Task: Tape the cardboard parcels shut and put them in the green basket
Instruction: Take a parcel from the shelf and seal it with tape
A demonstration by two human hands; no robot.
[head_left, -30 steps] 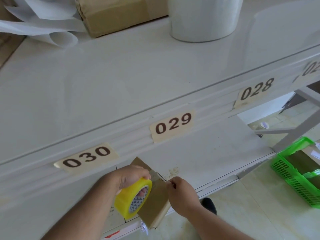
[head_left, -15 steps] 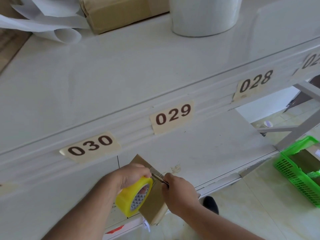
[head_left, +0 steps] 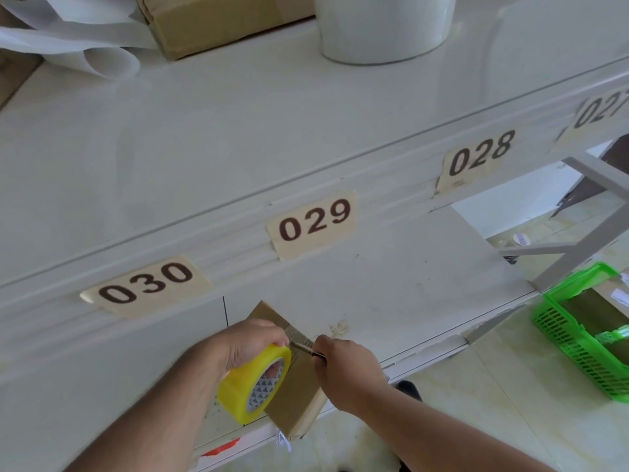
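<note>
A small flat cardboard parcel (head_left: 295, 398) lies on the lower white shelf, its near corner over the shelf's front edge. My left hand (head_left: 243, 342) grips a yellow roll of clear tape (head_left: 253, 383) held against the parcel's left side. My right hand (head_left: 343, 367) grips a thin metal blade (head_left: 303, 346) whose tip meets the stretch of tape just beside the roll. The green basket (head_left: 571, 338) stands on the floor at the right with a brown parcel inside.
The upper shelf (head_left: 238, 137) carries a brown box (head_left: 218, 22), a white bucket (head_left: 384, 25) and curled white paper (head_left: 68, 35) at the back. Labels 030, 029, 028 sit on its front rail. A shoe (head_left: 408, 390) and tiled floor lie below.
My right hand moved left toward the roll and now holds the blade against the tape. The left hand and roll stayed in place on the parcel.
</note>
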